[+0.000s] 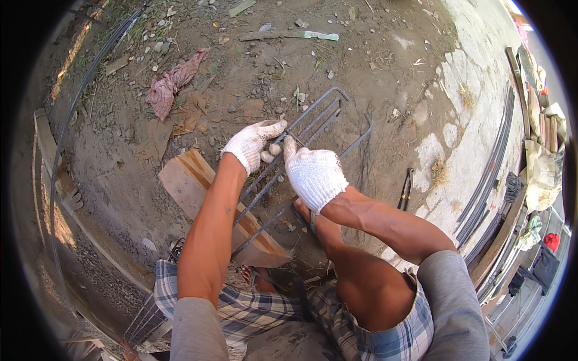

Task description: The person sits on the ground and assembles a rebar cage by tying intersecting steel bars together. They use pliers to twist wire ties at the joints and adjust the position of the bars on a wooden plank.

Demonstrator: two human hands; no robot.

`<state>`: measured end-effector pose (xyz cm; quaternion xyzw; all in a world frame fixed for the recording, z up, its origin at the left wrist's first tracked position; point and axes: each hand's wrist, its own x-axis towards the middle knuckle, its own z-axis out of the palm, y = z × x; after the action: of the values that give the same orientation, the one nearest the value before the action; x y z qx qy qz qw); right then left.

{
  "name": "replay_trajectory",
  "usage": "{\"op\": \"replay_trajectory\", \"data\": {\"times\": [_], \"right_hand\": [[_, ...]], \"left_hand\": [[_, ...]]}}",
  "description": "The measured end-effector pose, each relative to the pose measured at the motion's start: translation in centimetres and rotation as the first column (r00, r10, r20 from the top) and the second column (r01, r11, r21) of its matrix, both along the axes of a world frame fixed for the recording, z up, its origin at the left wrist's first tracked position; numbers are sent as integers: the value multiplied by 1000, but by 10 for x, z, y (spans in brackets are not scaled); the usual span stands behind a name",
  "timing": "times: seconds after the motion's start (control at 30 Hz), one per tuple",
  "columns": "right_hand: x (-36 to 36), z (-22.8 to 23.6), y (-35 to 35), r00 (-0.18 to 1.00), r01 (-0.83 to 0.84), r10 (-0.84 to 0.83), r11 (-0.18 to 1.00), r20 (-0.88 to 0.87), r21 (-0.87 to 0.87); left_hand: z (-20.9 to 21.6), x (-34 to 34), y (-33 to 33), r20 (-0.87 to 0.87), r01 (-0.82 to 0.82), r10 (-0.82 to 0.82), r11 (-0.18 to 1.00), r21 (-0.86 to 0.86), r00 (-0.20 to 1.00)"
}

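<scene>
Several steel rebars (pixel 259 196) with bent far ends run slantwise between my hands, from a wooden board up over the dirt. My left hand (pixel 248 144), in a white knit glove, closes its fingers round the leftmost rebar. Just right of it, my right hand (pixel 314 175) in a matching glove is closed over the bars, its thumb pointing away from me. What the right fingers hold is hidden under the hand. A short dark crosspiece (pixel 296 140) lies across the bars between the two hands. The wooden board (pixel 189 180) lies beneath the near part of the rebars.
Pincers (pixel 407 188) lie on the ground to the right. A crumpled red cloth (pixel 173 85) lies at far left. Long dark bars (pixel 490 171) rest along the right side. Near my sandalled feet the board's end (pixel 268 256) reaches the ground.
</scene>
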<state>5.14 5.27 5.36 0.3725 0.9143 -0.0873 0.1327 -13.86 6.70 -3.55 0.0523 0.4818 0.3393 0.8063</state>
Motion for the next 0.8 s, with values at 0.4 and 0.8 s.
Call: {"op": "replay_trajectory", "data": {"times": [0.4,0.8], "right_hand": [[-6,-7,7,962,158,-209,951,-175,-264],[7,-16,-11,834,322,-496,794,-243,-516]], "left_hand": [[19,7,-8,-419,136,-30,964,226,907],[48,21,-11,-748,369,-88,904,218,657]]}}
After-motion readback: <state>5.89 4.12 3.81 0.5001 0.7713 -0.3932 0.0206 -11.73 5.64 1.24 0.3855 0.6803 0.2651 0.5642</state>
